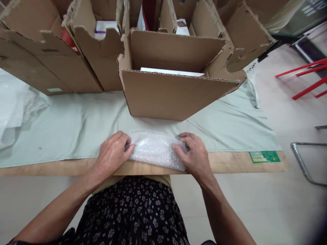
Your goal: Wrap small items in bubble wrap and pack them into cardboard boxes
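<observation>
A flat piece of clear bubble wrap (154, 148) lies at the table's front edge, right before my body. Its layers look folded over; whether anything is inside I cannot tell. My left hand (114, 148) grips the left end, thumb on top and fingers curled at the far side. At the right end, my right hand (193, 152) holds the wrap in the same way, its thumb pressing on the top and its fingers bent around the corner. Just beyond the wrap stands an open cardboard box (176, 93) with a white flat item (172, 71) inside.
Several more open cardboard boxes (76, 73) line the back, some holding white boxes (106, 27). Loose bubble wrap (15, 109) lies at the left. A pale green cloth (84, 126) covers the wooden table (230, 163). A green card (265, 157) lies at the right edge; a red stool (306, 76) stands beyond.
</observation>
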Demonstrator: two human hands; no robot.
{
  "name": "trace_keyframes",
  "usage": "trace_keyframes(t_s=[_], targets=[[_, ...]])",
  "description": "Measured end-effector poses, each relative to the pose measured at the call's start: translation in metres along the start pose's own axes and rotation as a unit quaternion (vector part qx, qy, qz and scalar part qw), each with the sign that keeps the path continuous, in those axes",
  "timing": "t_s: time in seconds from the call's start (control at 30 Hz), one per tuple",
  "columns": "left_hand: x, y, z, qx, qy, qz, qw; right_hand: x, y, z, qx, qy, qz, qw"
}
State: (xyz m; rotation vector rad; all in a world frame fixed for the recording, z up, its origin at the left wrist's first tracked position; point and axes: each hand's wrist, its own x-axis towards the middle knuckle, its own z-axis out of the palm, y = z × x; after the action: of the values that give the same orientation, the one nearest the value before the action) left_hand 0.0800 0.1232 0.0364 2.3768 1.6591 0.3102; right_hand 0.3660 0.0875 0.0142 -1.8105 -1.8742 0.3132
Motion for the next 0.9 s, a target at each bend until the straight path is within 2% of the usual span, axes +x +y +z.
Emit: trace_keyframes(t_s=[0.1,0.23,0.3,0.4,0.47,0.57,0.63,0.7,0.77,0.8,0.83,0.9], targets=[[-0.001,-0.002,-0.003,-0.074,0.015,0.003,0.997,-0.01,-0.008,-0.011,0.122,0.005,0.046,0.992],[0.006,-0.013,-0.028,-0.161,-0.015,-0.068,0.984,-0.025,-0.031,-0.02,0.246,0.007,0.099,0.964],[0.015,-0.021,-0.042,-0.159,-0.016,-0.084,0.984,-0.035,-0.047,-0.017,0.302,-0.023,0.101,0.948],[0.033,-0.03,-0.052,-0.105,-0.007,-0.053,0.993,-0.053,-0.069,-0.005,0.34,-0.098,0.09,0.931],[0.048,-0.034,-0.046,-0.068,-0.012,-0.015,0.997,-0.065,-0.079,0.006,0.316,-0.123,0.073,0.938],[0.064,-0.034,-0.026,-0.029,-0.038,0.051,0.998,-0.077,-0.085,0.017,0.242,-0.114,0.048,0.962],[0.066,-0.033,-0.013,-0.008,-0.017,0.082,0.996,-0.08,-0.084,0.019,0.207,-0.119,0.032,0.971],[0.054,-0.031,-0.006,0.001,0.056,0.097,0.994,-0.079,-0.082,0.018,0.196,-0.129,0.012,0.972],[0.031,-0.027,-0.006,-0.016,0.132,0.132,0.982,-0.076,-0.08,0.016,0.205,-0.138,-0.011,0.969],[0.015,-0.025,-0.008,-0.033,0.149,0.161,0.975,-0.074,-0.08,0.014,0.215,-0.145,-0.018,0.966],[-0.001,-0.022,-0.01,-0.059,0.151,0.199,0.967,-0.072,-0.079,0.012,0.226,-0.153,-0.021,0.962],[-0.034,-0.015,-0.013,-0.117,0.099,0.265,0.952,-0.069,-0.08,0.009,0.246,-0.172,-0.015,0.954]])
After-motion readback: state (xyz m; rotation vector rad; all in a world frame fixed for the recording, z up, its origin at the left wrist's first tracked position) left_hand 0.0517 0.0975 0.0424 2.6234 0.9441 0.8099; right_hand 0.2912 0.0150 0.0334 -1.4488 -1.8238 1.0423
